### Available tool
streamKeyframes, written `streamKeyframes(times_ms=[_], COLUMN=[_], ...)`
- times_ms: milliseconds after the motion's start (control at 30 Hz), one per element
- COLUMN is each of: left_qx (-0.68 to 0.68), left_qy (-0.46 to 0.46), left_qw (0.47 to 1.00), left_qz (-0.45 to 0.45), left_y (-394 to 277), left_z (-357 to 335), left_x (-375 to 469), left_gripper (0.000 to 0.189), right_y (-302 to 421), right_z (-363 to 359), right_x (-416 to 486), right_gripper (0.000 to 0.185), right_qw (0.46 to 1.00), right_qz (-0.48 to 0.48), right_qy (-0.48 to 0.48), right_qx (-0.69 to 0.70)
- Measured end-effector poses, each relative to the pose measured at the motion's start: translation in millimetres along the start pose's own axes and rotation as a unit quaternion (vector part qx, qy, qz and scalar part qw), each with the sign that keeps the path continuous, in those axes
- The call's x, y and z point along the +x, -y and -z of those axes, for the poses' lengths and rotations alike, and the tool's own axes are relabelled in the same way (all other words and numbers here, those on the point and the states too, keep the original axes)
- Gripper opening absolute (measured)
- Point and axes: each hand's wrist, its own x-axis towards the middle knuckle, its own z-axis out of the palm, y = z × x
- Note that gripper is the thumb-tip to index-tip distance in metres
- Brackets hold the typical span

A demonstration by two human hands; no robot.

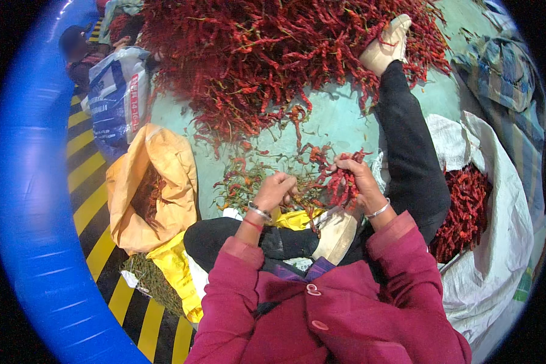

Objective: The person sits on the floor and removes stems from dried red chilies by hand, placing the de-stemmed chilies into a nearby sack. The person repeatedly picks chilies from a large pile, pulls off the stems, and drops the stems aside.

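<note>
A bunch of dried red chili peppers (343,184) is gripped in my right hand (363,176), above my folded leg. To its left, my left hand (275,191) has its fingers curled in, and whether they pinch a stem is too small to tell. Below and between the hands lie loose chili stems (250,184) mixed with a few red and orange peppers. Farther out, a large heap of dried red chilies (264,59) spreads over a pale green sheet (332,107).
At right a white woven sack (505,218) holds red chilies. An orange sack (173,159) gapes at left, beside a heap of dry stems (154,277). A blue-white bag (113,100) stands near another person (75,50). My shoe (386,45) rests against the chili heap.
</note>
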Motion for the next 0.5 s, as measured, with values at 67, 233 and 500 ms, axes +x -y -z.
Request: streamKeyframes(times_ms=[67, 233, 500], left_qx=[0.339, 0.487, 0.453], left_qy=[-0.249, -0.374, -0.333], left_qw=[0.880, 0.779, 0.775], left_qz=[-0.220, -0.130, -0.287], left_y=[66, -19, 18], left_z=[30, 49, 1], left_x=[49, 78, 83], left_gripper=[0.023, 0.039, 0.032], right_y=[0, 0, -2], right_z=[-13, -7, -7], right_x=[-4, -2, 5], right_gripper=[0.014, 0.014, 0.010], right_qw=[1.000, 0.999, 1.000], right_qz=[-0.009, -0.015, -0.020], right_qy=[-0.002, -0.039, -0.010], right_qx=[0.020, 0.019, -0.019])
